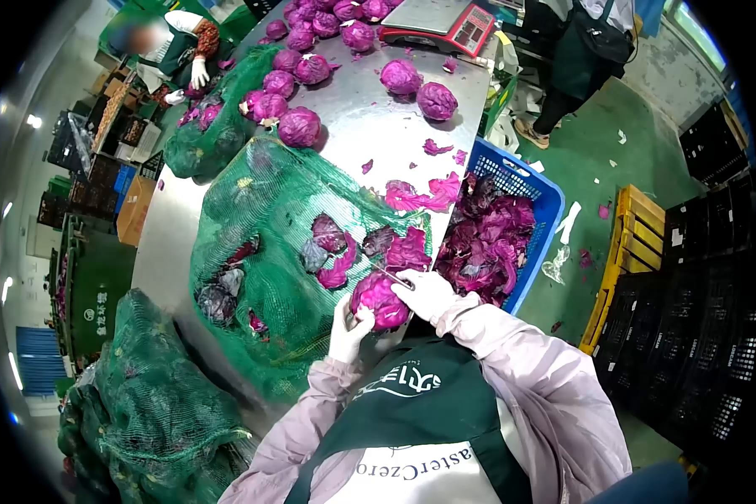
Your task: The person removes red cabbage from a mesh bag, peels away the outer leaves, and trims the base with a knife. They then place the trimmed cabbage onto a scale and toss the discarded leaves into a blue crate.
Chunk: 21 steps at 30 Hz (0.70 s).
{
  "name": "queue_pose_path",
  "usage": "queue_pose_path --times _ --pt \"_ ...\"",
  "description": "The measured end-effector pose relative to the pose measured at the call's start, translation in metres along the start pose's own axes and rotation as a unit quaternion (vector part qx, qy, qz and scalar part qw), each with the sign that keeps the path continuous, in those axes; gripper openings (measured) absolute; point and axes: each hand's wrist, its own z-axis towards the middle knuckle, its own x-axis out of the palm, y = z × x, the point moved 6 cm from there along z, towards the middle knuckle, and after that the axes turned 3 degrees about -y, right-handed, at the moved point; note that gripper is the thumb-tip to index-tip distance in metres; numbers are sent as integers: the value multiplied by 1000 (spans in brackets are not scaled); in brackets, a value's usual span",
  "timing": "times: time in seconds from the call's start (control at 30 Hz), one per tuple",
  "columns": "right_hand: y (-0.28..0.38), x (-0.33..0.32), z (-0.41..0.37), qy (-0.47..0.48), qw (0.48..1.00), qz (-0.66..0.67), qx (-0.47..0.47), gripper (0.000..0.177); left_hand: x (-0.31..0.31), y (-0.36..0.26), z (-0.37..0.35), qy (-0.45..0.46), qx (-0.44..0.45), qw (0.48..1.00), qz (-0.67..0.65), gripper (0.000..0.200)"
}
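Observation:
A red cabbage (380, 301) is close to my body at the table's near edge. My left hand (348, 329), in a white glove, grips it from the left. My right hand (426, 294), also gloved, is closed at the cabbage's upper right side. A thin knife (390, 275) sticks out of its fingers over the top of the cabbage; its handle is hidden in the hand. Just beyond lie loose purple leaves (409, 249) on a green mesh bag (260, 193). Darker cabbages (216, 304) show inside the bag.
A blue crate (554, 197) of leaves stands right of the metal table (353, 101). Several trimmed cabbages (299, 127) and a red scale (470, 32) sit farther back. Full mesh bags (160, 403) stand at left. A co-worker (176, 50) works at far left; another person (580, 50) stands behind.

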Motion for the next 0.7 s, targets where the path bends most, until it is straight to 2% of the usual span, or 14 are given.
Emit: queue_pose_path --times 0.03,0.07,0.1,0.2,0.23,0.3,0.33,0.37,0.43,0.5,0.57,0.63,0.67,0.7 --pt "1 6 -5 5 1000 -3 6 37 11 -6 -13 -52 -59 996 -41 85" --pt "7 8 -11 3 1000 7 22 35 22 -9 -19 -92 -22 996 -8 82" --pt "14 6 -13 30 999 8 40 37 16 1 -16 -146 50 982 109 82" --pt "3 -6 -8 13 998 -44 45 41 11 9 -7 -133 59 987 65 89" --pt "-13 -5 -2 -15 999 -7 37 42 11 7 -8 -112 93 981 129 90" --pt "-28 -26 7 -86 990 49 105 42 7 3 -6 -64 164 951 256 91" --pt "-26 -36 4 -147 986 15 79 43 8 2 -6 -52 202 927 310 92" --pt "-5 -49 -1 -88 993 76 37 44 10 -2 -4 -48 218 921 320 93" --pt "16 -42 -14 -9 980 151 -126 51 18 -13 -5 -38 241 908 339 94" --pt "24 -29 -17 70 987 22 -146 50 28 -23 2 5 202 914 351 101" --pt "15 -25 -9 83 988 66 -110 46 26 -22 11 28 227 889 396 105" --pt "5 -22 -4 78 986 80 -128 43 25 -18 17 46 217 921 319 99" --pt "6 -23 -3 36 977 33 -208 41 25 -18 16 54 211 935 280 96" --pt "1 -21 -1 29 976 19 -217 39 28 -22 13 43 250 903 348 99"
